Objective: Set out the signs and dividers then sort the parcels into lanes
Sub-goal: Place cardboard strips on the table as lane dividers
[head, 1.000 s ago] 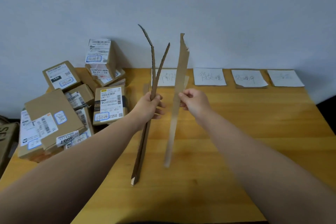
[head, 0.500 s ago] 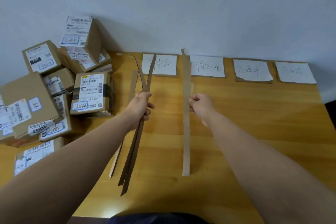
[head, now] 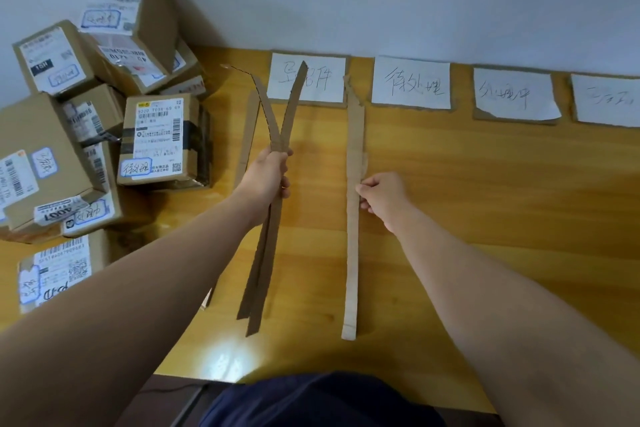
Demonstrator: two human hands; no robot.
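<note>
Several white paper signs with handwriting lie along the table's back edge, among them the first sign (head: 308,77) and the second sign (head: 411,83). A long cardboard divider strip (head: 354,218) lies flat on the wooden table (head: 485,184), running from between those two signs toward me. My right hand (head: 381,196) pinches its middle. My left hand (head: 268,172) grips two more cardboard strips (head: 266,253) held just above the table. Another strip (head: 247,135) lies flat to the left of them, partly hidden by my arm.
A heap of brown cardboard parcels (head: 86,114) with shipping labels fills the table's left side, some stacked against the white wall. A third sign (head: 514,94) and a fourth sign (head: 606,99) lie further right. The table's front edge runs just before my lap.
My right hand has lowered its strip from upright to flat on the table between the first two signs. My left hand has tilted its two strips down toward the table.
</note>
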